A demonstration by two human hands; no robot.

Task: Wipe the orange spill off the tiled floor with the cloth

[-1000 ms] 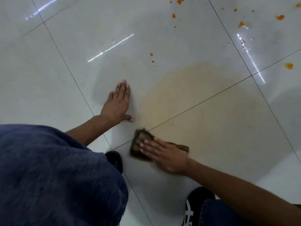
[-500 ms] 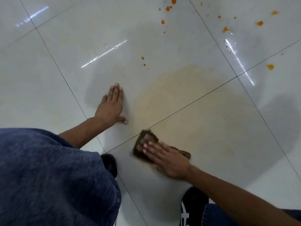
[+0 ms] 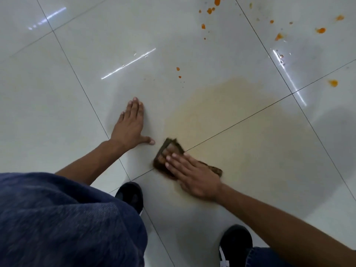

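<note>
A dark brown cloth [image 3: 169, 151] lies flat on the glossy white tiled floor [image 3: 57, 112], across a grout line. My right hand [image 3: 192, 174] presses down on it with the fingers spread; part of the cloth sticks out behind the hand. My left hand [image 3: 132, 124] rests flat on the floor just left of the cloth, fingers together, holding nothing. A pale orange smear [image 3: 240, 120] spreads over two tiles to the right of the cloth. Bright orange drops [image 3: 178, 69] dot the floor farther away, with several more splatters [image 3: 320, 30] at the top right.
My two black shoes, one [image 3: 131, 195] near the middle and one [image 3: 235, 241] at the lower right, stand on the tiles. My blue-clad knee [image 3: 67, 218] fills the lower left. Light streaks reflect on the tiles.
My right hand has slid the cloth up and slightly left, closer to my left thumb. The view has shifted, so the far orange splatters sit lower in frame. The left hand stays planted.
</note>
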